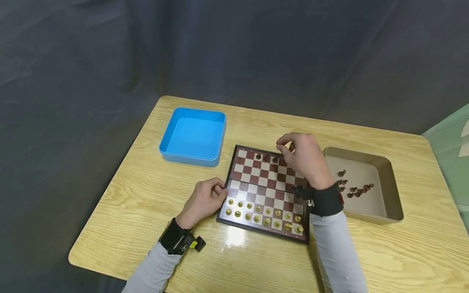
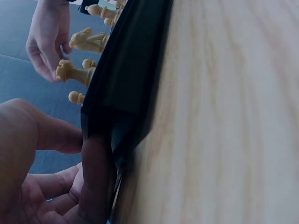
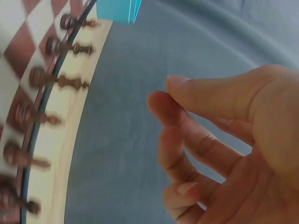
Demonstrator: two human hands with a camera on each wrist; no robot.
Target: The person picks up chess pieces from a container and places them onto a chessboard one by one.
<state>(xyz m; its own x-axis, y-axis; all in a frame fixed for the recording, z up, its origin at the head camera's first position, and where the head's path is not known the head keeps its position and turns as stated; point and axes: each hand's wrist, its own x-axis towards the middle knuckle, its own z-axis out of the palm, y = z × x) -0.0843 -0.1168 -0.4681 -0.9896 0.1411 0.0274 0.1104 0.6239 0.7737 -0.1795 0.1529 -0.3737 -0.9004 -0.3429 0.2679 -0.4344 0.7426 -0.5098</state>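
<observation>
A folding chessboard lies on the table, gold pieces standing on its two near rows. Several dark chess pieces stand along its far row; the right wrist view shows a line of dark pieces at the board's edge. My left hand pinches the board's left rim, its thumb and finger at the black frame. Over the far right part of the board, my right hand hovers with loosely bent fingers, thumb meeting forefinger, nothing seen between them. It hides some far squares.
A beige box right of the board holds several loose dark pieces. To the board's upper left sits a blue box with nothing visible inside. Dark cloth hangs behind the wooden table.
</observation>
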